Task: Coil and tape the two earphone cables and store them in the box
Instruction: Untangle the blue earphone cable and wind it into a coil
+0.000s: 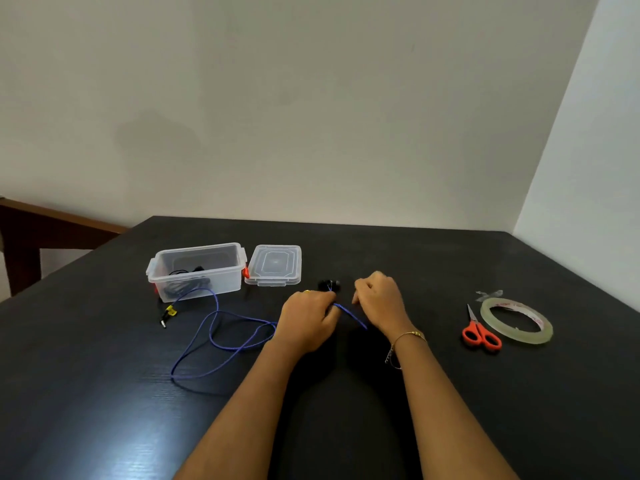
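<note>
A blue earphone cable [221, 337] lies in loose loops on the black table, its yellow-and-black plug [168, 315] near the box. My left hand [308, 320] is closed on the cable near its earbud end. The black earbuds [329, 285] rest just beyond my fingers. A short blue stretch runs from my left hand under my right hand [379, 301], whose fingers are curled; its hold on the cable is hidden. A clear plastic box [197, 270] stands open at the left with a black earphone cable [188, 277] coiled inside.
The box's clear lid [273, 265] lies flat right of the box. Red-handled scissors [479, 332] and a roll of clear tape [516, 320] sit at the right, with a torn tape piece [488, 295] behind them. A wooden piece of furniture [31, 233] stands far left.
</note>
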Tool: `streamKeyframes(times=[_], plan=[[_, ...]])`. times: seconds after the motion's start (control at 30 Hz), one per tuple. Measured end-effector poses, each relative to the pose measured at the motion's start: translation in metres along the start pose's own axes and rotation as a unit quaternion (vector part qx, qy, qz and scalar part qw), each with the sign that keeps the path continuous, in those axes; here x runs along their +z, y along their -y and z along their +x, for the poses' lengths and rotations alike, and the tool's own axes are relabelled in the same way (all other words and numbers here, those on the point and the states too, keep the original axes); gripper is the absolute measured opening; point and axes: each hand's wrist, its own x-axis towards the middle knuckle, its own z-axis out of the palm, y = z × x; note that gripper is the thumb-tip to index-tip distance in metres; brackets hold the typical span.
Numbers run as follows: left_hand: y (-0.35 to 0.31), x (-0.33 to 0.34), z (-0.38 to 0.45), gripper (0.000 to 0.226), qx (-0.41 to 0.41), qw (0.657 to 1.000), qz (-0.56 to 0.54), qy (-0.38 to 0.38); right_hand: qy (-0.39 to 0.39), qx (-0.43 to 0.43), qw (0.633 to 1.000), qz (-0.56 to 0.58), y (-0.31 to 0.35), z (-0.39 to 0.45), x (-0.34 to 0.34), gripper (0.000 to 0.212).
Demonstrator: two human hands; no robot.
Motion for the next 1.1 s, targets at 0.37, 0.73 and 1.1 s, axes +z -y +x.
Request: streamKeyframes(times=[0.37, 0.73, 1.1], plan=[[0.009, 0.006, 0.003, 0.028, -0.075, 0.997, -0.021, -0.02, -0.032, 0.116, 0.973, -0.198, -0.027, 0.021, -0.001, 0.024], [-0.002, 0.021, 0.011, 0.039, 0.002, 0.999, -0.026, 0.037, -0.246, 0.186, 0.95, 0.047, -0.059, 0.043, -0.034, 0.027], [0.055, -0.05, -0.009, 0.024, -0.171, 0.966, -0.037, -0.188, 0.074, -0.288, 0.952, -0.073, 0.062, -0.054, 0.08, 0.018]])
